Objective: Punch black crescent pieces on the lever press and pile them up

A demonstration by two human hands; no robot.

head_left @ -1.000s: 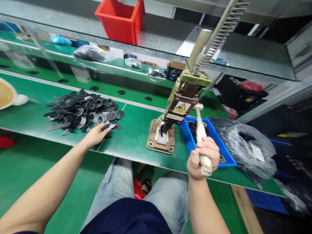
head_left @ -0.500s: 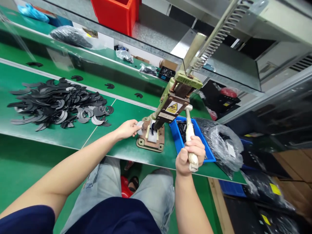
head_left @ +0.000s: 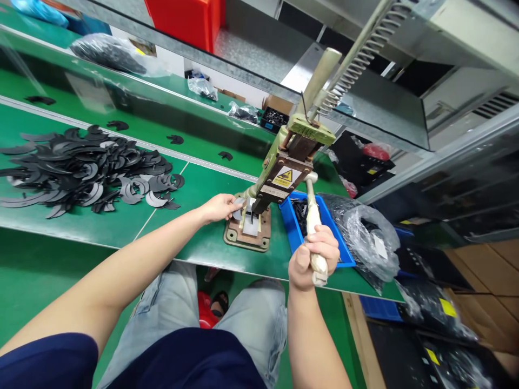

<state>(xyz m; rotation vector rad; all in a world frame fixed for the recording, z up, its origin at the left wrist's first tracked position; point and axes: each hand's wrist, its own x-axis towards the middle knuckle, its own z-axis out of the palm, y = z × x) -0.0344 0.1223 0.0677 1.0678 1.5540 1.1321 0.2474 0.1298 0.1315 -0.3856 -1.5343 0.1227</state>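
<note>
My left hand pinches a thin grey curved piece at the left side of the press base. A pale plate lies on that base, and a small dark part sits on it under the ram. What the piece touches there is too small to tell. Closed around the cream-coloured lever handle of the green hand press is my right hand. The lever hangs downward, toward me.
A large pile of dark curved pieces lies on the green bench at the left. Right of the press stands a blue bin with black parts, beside clear plastic bags. A metal shelf with a red bin crosses above.
My left hand has brought the grey piece slightly right, farther over the press base. The dark curved shape under the ram now shows less. My right hand stays on the lever; the view has shifted slightly.
</note>
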